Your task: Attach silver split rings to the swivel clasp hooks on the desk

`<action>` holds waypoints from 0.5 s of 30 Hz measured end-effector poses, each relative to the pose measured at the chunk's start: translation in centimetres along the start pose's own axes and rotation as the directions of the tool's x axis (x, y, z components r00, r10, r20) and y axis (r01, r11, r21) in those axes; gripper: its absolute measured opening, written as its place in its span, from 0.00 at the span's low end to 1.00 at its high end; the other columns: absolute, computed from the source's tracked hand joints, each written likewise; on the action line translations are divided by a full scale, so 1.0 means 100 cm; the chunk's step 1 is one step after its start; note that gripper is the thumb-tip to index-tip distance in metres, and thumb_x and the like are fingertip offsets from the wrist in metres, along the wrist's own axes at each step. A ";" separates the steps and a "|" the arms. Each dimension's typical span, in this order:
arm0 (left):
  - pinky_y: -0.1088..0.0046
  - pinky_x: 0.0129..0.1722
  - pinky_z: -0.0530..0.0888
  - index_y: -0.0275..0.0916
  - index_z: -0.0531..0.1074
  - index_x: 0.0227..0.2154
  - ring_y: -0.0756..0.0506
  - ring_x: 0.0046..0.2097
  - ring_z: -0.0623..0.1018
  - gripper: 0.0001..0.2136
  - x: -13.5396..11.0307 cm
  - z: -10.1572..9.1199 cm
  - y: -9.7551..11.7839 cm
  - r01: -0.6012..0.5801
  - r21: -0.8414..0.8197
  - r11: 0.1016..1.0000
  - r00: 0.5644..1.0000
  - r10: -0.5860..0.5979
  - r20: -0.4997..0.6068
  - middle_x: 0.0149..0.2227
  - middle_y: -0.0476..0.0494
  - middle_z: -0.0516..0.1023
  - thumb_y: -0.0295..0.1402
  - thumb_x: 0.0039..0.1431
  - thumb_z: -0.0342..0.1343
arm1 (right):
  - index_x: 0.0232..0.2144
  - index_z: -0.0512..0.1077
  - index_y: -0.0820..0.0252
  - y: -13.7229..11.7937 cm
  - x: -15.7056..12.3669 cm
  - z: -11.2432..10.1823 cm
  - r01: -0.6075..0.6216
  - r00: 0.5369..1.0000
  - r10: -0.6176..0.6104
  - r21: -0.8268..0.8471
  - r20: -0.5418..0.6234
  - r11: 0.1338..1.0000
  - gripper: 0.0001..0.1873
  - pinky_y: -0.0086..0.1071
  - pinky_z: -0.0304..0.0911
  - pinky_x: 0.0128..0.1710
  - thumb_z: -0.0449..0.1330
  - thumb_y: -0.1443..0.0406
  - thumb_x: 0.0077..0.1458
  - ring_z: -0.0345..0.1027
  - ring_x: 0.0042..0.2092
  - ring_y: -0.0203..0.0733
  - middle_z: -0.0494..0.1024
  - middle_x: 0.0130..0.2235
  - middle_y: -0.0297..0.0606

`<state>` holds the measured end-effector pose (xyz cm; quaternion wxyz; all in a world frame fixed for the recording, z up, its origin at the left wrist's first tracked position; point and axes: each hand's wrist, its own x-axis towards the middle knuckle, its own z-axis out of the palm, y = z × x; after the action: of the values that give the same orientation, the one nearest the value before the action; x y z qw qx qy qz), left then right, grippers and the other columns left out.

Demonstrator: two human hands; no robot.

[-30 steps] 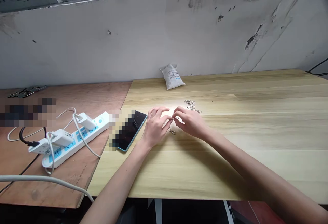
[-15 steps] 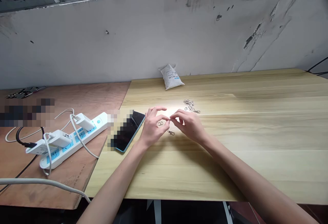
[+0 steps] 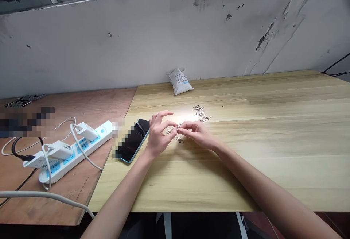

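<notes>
Head view, looking forward and down at a light wood table (image 3: 226,180). Both hands work close together at the table's middle.

Right hand (image 3: 196,134): narrow pinch. Thumb and forefinger hold a small metal fitting (image 3: 178,126), too small to identify.

Left hand (image 3: 160,134): raised from the surface, fingers curved and partly spread. The thumb tip (image 3: 175,124) reaches the small metal fitting; whether it grips the part cannot be determined from this view.

Loose parts on the table:
- One metal ring (image 3: 168,131) lies just beside the left hand's thumb.
- One lobster clasp (image 3: 179,140) lies below the hands, near both.
- A pile of metal rings and clasps (image 3: 200,113) lies beyond the right hand, near its fingers but not touching them.

Surrounding items: a smartphone (image 3: 139,135) lies screen up, dark, and partly pixelated, left of the left hand. A white bag (image 3: 179,82) stands at the table's far edge against a stained wall (image 3: 136,42). On a plywood board (image 3: 35,209) left of the table sits a white power strip (image 3: 76,152) with two white chargers (image 3: 60,150) plugged in, their cables running across the board.
</notes>
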<state>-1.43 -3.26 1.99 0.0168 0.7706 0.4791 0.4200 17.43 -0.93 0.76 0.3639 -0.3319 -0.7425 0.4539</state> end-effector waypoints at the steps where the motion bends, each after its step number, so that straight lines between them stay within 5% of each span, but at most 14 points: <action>1: 0.57 0.57 0.65 0.44 0.77 0.30 0.41 0.56 0.69 0.04 0.000 0.000 0.001 -0.007 -0.005 1.000 1.000 0.007 -0.005 0.52 0.46 0.74 0.31 0.59 0.59 | 0.31 0.75 0.61 0.001 0.000 -0.003 -0.014 0.999 0.012 0.024 0.052 1.000 0.17 0.29 0.60 0.29 0.56 0.54 0.62 0.64 0.30 0.34 0.76 0.32 0.37; 5: 0.57 0.58 0.64 0.43 0.76 0.29 0.41 0.56 0.69 0.03 0.000 0.000 -0.001 0.001 -0.016 1.000 1.000 0.000 0.016 0.53 0.47 0.73 0.30 0.58 0.59 | 0.31 0.75 0.60 0.004 -0.003 -0.015 0.085 0.996 -0.082 -0.191 0.023 0.978 0.13 0.28 0.56 0.28 0.57 0.57 0.61 0.64 0.29 0.34 0.76 0.29 0.35; 10: 0.53 0.59 0.61 0.43 0.75 0.29 0.39 0.60 0.66 0.04 -0.001 0.003 -0.005 0.032 0.023 0.999 0.978 -0.036 0.207 0.54 0.47 0.74 0.29 0.59 0.58 | 0.32 0.74 0.59 0.002 -0.008 -0.015 0.182 0.940 -0.328 -0.667 -0.099 0.723 0.11 0.28 0.53 0.27 0.53 0.64 0.64 0.62 0.27 0.32 0.77 0.31 0.35; 15: 0.53 0.59 0.62 0.43 0.74 0.30 0.39 0.61 0.65 0.04 -0.004 0.005 -0.009 -0.039 0.068 0.997 0.945 0.015 0.326 0.56 0.47 0.72 0.29 0.58 0.57 | 0.39 0.73 0.59 -0.008 -0.013 0.007 0.354 0.876 -0.467 -0.819 0.122 0.452 0.14 0.30 0.52 0.28 0.47 0.71 0.65 0.64 0.30 0.34 0.77 0.32 0.36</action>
<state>-1.78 -2.88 1.05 0.0617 0.8358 0.4744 0.2694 17.39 -2.61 0.92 0.3096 -0.2993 -0.9000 -0.0670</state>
